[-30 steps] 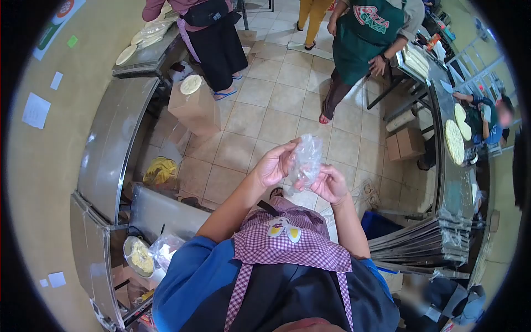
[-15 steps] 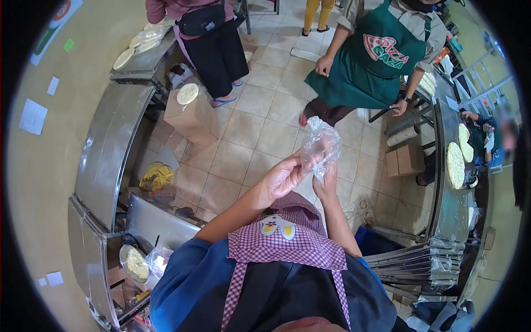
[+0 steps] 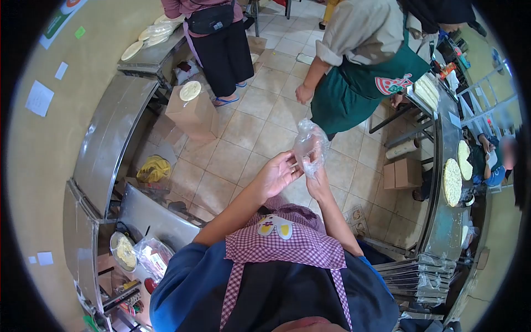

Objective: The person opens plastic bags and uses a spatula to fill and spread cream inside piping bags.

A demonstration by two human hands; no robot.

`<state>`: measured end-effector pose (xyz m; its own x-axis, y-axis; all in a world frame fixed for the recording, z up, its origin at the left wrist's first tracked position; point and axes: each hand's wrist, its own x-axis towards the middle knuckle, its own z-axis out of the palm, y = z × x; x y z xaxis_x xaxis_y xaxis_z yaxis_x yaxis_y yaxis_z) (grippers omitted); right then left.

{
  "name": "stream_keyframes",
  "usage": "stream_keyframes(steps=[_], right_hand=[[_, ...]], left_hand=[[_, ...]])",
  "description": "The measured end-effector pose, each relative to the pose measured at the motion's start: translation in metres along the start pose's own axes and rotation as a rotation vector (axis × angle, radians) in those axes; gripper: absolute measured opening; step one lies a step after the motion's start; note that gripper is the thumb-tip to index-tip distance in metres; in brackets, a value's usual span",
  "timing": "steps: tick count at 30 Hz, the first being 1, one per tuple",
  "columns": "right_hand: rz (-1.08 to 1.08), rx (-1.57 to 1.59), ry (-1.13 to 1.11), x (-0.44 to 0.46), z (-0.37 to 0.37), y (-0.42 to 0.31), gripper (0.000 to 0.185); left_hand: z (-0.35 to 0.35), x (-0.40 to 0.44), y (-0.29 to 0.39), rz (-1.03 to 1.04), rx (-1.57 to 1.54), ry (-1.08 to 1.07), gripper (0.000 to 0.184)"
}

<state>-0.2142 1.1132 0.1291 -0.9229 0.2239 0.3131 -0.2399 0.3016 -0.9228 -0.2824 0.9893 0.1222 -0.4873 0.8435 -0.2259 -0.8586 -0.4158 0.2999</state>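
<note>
Clear, crinkled plastic (image 3: 305, 148), looking like a thin disposable glove or bag, covers the fingers of my right hand (image 3: 317, 185). Through it the fingers show only faintly, so I cannot make out their pose. Just to its left is my left hand (image 3: 278, 176), palm turned up and fingers apart, with the fingertips close to the plastic's lower edge. Whether they touch it I cannot tell. Both hands are in front of my checked apron (image 3: 287, 243), above the tiled floor.
A person in a green apron (image 3: 354, 94) stands ahead, another (image 3: 221, 50) at the far left. Metal tables (image 3: 130, 127) line the left; a counter (image 3: 440, 221) with flat dough rounds (image 3: 452, 182) runs along the right. A cardboard box (image 3: 191, 119) carries another round. Stacked trays (image 3: 415, 276) stand lower right.
My left hand has let go of the plastic's lower edge and its fingers have spread. The plastic-covered right hand has shifted slightly left. The green-aproned person has turned toward the right counter.
</note>
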Motion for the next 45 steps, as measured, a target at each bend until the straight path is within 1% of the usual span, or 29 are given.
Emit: stream_keyframes(steps=[1, 3, 4, 6, 9, 10, 12, 14, 19, 21, 22, 24, 25, 27, 28, 29, 31, 32, 33, 34, 35, 36, 37, 38, 39, 41, 42, 43, 45], right_hand=[[-0.001, 0.001, -0.002, 0.000, 0.003, -0.001, 0.064], [0.177, 0.195, -0.122, -0.001, 0.010, -0.005, 0.065], [0.093, 0.099, -0.136, -0.003, 0.014, 0.010, 0.066], [-0.035, -0.039, -0.159, -0.006, 0.020, 0.026, 0.065], [-0.237, -0.245, -0.174, -0.006, 0.018, 0.016, 0.062], [-0.227, -0.260, -0.140, -0.011, 0.014, 0.013, 0.062], [-0.198, -0.398, -0.235, -0.021, 0.014, 0.008, 0.060], [-0.189, -0.414, -0.246, -0.031, 0.016, 0.020, 0.059], [-0.122, -0.412, -0.323, -0.047, 0.014, 0.026, 0.058], [0.177, 0.026, -0.036, -0.052, 0.016, 0.028, 0.058], [0.164, 0.028, -0.063, -0.050, 0.014, 0.030, 0.058], [0.365, 0.668, 0.301, -0.046, 0.013, 0.035, 0.057], [0.363, 0.666, 0.284, -0.041, 0.013, 0.032, 0.057], [0.459, 0.818, 0.529, -0.033, 0.011, 0.022, 0.056], [0.497, 0.578, 0.439, -0.037, 0.008, 0.039, 0.054], [0.489, 0.564, 0.475, -0.040, 0.010, 0.049, 0.054], [0.394, 0.158, 0.325, -0.037, 0.017, 0.061, 0.055], [0.300, 0.011, 0.233, -0.033, 0.018, 0.056, 0.055], [0.219, -0.138, 0.132, -0.026, 0.020, 0.050, 0.056], [0.171, -0.131, 0.093, -0.021, 0.025, 0.047, 0.054], [0.122, -0.124, 0.047, -0.017, 0.028, 0.044, 0.051], [0.121, -0.139, 0.081, -0.012, 0.028, 0.039, 0.051], [0.218, -0.071, 0.067, -0.006, 0.026, 0.033, 0.045], [0.310, 0.001, 0.050, 0.000, 0.023, 0.032, 0.039], [0.304, -0.010, 0.071, 0.006, 0.019, 0.035, 0.039], [0.223, 0.057, 0.167, 0.018, 0.007, 0.044, 0.032], [0.213, 0.081, 0.137, 0.025, -0.003, 0.049, 0.028], [0.209, 0.074, 0.152, 0.033, -0.012, 0.059, 0.028], [-0.003, -0.053, 0.174, 0.051, -0.028, 0.082, 0.026]], left_hand=[[-0.002, -0.003, 0.001, 0.003, 0.000, 0.000, 0.031], [-0.011, -0.009, 0.003, -0.014, 0.069, 0.041, 0.032], [-0.013, -0.010, 0.003, -0.050, 0.080, 0.018, 0.032], [-0.021, -0.015, 0.001, 0.098, 0.387, 0.116, 0.037], [-0.028, -0.015, 0.003, 0.097, 0.307, 0.154, 0.042], [-0.027, -0.015, 0.005, 0.115, 0.309, 0.191, 0.041], [-0.027, -0.010, 0.007, 0.129, 0.320, 0.222, 0.040], [-0.038, -0.005, 0.010, 0.072, 0.397, 0.267, 0.035], [-0.070, 0.008, 0.010, 0.102, 0.529, 0.274, 0.025], [-0.077, 0.012, 0.011, 0.131, 0.523, 0.272, 0.024], [-0.079, 0.014, 0.012, 0.109, 0.505, 0.269, 0.020], [-0.082, 0.011, 0.015, 0.096, 0.515, 0.223, 0.014], [-0.085, 0.009, 0.019, 0.111, 0.509, 0.227, 0.014], [-0.089, 0.008, 0.024, 0.172, 1.043, 0.007, 0.016], [-0.095, 0.009, 0.025, 0.242, 1.061, -0.022, 0.029], [-0.089, 0.007, 0.029, 0.223, 1.060, -0.058, 0.029], [-0.066, 0.008, 0.042, 0.607, 1.494, -0.045, 0.059], [-0.044, 0.007, 0.047, 0.593, 1.492, -0.116, 0.059], [-0.022, 0.003, 0.053, 0.520, 1.692, -0.244, 0.077], [-0.011, 0.004, 0.055, 0.450, 1.891, -0.369, 0.095], [-0.012, 0.011, 0.053, 0.448, 1.888, -0.418, 0.095], [-0.016, 0.020, 0.050, 0.380, 1.891, -0.428, 0.108], [-0.022, 0.029, 0.048, 0.315, 1.895, -0.432, 0.122], [-0.032, 0.043, 0.046, 0.284, 1.732, -0.425, 0.122], [-0.041, 0.055, 0.046, 0.288, 1.734, -0.453, 0.122], [-0.050, 0.077, 0.044, -0.183, 1.241, -0.354, 0.117], [-0.058, 0.089, 0.043, -0.030, 1.305, -0.462, 0.102], [-0.059, 0.101, 0.046, -0.034, 1.309, -0.479, 0.102], [-0.058, 0.130, 0.054, 0.274, 1.833, -0.595, 0.076]])
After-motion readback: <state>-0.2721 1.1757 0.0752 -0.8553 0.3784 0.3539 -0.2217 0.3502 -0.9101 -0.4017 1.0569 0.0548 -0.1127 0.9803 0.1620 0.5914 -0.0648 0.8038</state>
